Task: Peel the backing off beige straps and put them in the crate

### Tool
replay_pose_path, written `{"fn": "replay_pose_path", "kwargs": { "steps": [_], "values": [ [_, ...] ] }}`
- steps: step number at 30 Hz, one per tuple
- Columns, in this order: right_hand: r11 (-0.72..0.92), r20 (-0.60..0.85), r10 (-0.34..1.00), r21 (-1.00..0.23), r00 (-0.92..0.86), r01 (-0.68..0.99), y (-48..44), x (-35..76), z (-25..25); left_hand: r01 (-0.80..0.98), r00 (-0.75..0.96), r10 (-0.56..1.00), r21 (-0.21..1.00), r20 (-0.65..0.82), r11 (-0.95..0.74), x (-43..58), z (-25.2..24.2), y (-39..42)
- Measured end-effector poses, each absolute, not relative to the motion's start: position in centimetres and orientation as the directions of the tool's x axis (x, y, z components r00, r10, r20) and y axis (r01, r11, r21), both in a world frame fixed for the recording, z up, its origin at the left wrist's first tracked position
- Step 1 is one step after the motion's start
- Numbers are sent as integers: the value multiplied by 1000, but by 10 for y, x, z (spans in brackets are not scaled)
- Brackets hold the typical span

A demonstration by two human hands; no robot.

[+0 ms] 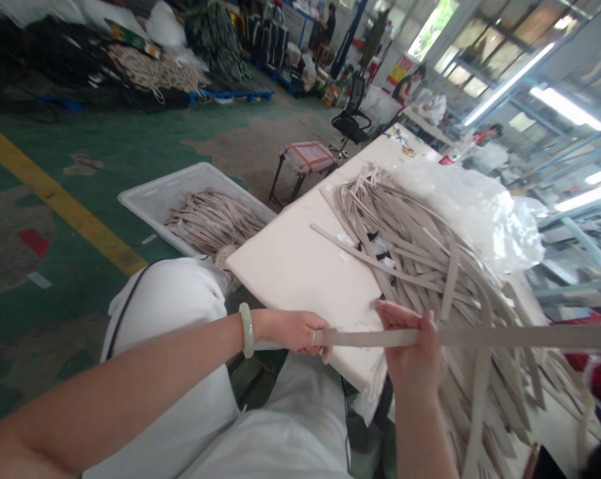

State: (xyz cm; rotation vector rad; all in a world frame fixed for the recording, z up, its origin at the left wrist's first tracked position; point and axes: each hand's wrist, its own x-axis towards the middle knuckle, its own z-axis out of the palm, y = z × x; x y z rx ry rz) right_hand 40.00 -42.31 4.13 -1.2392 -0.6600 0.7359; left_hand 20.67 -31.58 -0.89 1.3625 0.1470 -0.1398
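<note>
A flat beige strap (365, 339) is stretched sideways above the near corner of the white table (300, 266). My left hand (298, 332), with a pale green bangle on its wrist, is closed on the strap's left end. Farther along, my right hand (415, 339) grips the same strap between thumb and fingers. Beyond my right hand the strap runs on to the right edge of the view. A large heap of similar beige straps (420, 246) lies on the table behind and beside my right hand.
Left of the table stands a white plastic bin (161, 183) holding more straps. Clear plastic bags (480, 206) lie behind the heap. A stool (308, 158) and a black office chair (353, 120) stand past the table's far left edge. People are visible in the background.
</note>
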Motion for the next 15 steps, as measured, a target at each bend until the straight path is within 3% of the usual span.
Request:
{"fn": "replay_pose_path", "kwargs": {
  "steps": [3,5,9,11,15],
  "values": [
    [-2,-21,932,-999,363,-54,-430,367,21,186,982,2,964,-190,188,210,-4,-320],
    [-25,-39,963,-998,268,-54,-433,358,17,194,979,17,962,-201,192,211,-2,-321],
    [204,85,851,-963,519,-176,-432,387,37,211,977,-10,963,-212,167,209,-4,-317],
    [270,123,777,-951,617,-151,-431,403,46,212,977,-8,965,-213,156,209,-5,-315],
    [140,126,874,-990,469,4,-436,386,31,199,979,11,965,-204,170,212,-3,-319]
  ]
}}
